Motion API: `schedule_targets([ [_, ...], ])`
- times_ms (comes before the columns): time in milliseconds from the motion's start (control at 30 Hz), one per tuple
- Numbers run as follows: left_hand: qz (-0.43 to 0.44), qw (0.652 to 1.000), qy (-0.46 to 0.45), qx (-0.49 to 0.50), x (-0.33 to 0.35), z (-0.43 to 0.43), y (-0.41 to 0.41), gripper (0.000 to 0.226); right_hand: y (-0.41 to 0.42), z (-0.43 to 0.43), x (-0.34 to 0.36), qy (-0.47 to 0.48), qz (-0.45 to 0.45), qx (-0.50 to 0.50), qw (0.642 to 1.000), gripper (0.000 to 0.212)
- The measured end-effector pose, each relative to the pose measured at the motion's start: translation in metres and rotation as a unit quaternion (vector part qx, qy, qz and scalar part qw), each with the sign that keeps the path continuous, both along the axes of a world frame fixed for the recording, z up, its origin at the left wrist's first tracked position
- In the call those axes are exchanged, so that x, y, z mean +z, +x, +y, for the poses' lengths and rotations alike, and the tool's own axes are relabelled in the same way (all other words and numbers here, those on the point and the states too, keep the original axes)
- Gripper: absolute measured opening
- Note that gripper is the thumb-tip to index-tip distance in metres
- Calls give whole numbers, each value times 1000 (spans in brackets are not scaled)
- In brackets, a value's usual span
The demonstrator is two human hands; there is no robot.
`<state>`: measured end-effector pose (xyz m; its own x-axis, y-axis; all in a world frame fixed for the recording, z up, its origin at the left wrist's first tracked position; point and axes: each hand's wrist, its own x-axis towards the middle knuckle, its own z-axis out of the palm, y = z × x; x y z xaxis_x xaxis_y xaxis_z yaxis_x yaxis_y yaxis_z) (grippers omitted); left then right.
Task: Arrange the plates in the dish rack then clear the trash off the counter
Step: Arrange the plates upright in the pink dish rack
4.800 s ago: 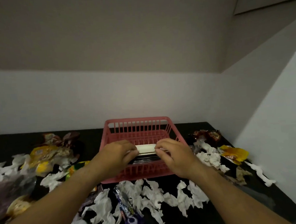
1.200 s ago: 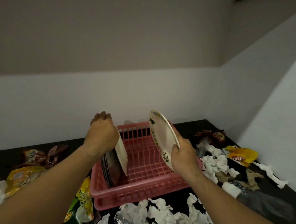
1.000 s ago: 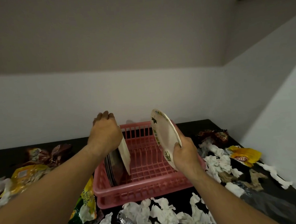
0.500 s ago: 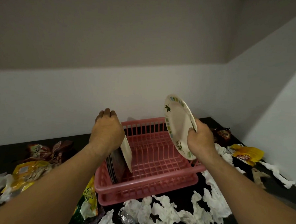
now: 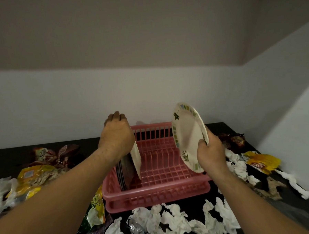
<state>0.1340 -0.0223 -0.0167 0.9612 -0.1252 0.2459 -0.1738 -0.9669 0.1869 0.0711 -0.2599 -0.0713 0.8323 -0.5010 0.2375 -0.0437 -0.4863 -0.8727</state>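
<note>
Black counter (image 5: 224, 127) runs wall to wall, and the pink rack (image 5: 159, 190) sits in the middle of it; everything here is placed off that rack. Inside the rack, at its left end, a stack (image 5: 130, 167) of plates stands on edge, a white one facing inward with darker ones behind it. The left hand (image 5: 116, 136) is draped over the top of that stack, fingers curled over the far rim, pinning it upright. Over the rack's right end the right hand (image 5: 210, 152) is clamped on a plate (image 5: 187, 134) with a leaf-patterned border, gripping its lower right rim, the plate tilted and clear of the slots.

The step looks like slotting this plate. To do it well, I'd say bring it vertical, line its edge up with a gap between the ribs in the rack's middle, and lower it straight down. Keep the left hand firm, or the stack may topple across the empty slots.

Around the rack: white tissues (image 5: 175, 221) crowd its front edge and trail off its right side, a green packet (image 5: 96, 205) lies at its front left corner, a yellow wrapper (image 5: 263, 162) well to its right, and a yellow bag (image 5: 30, 177) well to its left. None of it blocks the slots; that trash is the later job.
</note>
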Motion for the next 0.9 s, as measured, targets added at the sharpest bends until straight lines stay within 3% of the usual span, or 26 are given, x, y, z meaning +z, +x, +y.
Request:
schedule_targets([
  [167,-11,999,-30,-9,-2,2,0,61,-5,0,-9,46,13,-9,999,58],
  [333,-28,989,-144,-21,-6,3,-2,54,-12,-9,-8,73,20,-6,997,53],
  [500,-38,980,-192,-34,-5,3,-4,50,-11,-11,-5,63,28,-8,998,51],
  [600,-37,976,-214,-31,-5,4,-3,49,-15,-10,10,-20,5,-46,999,61],
  [667,-37,974,-222,-30,-5,4,-2,49,-22,1,35,-143,-92,-72,983,58],
  [733,-34,971,-233,-32,-5,3,-2,49,-23,22,55,-232,-174,-23,957,46],
  [767,-33,969,-241,-34,-4,2,-2,48,-21,35,59,-243,-167,40,955,42],
  [833,-32,961,-274,-38,-4,3,-2,46,-16,65,51,-222,-56,194,954,41],
  [900,-27,945,-323,-34,-4,6,-2,44,-13,90,26,-205,52,275,938,46],
])
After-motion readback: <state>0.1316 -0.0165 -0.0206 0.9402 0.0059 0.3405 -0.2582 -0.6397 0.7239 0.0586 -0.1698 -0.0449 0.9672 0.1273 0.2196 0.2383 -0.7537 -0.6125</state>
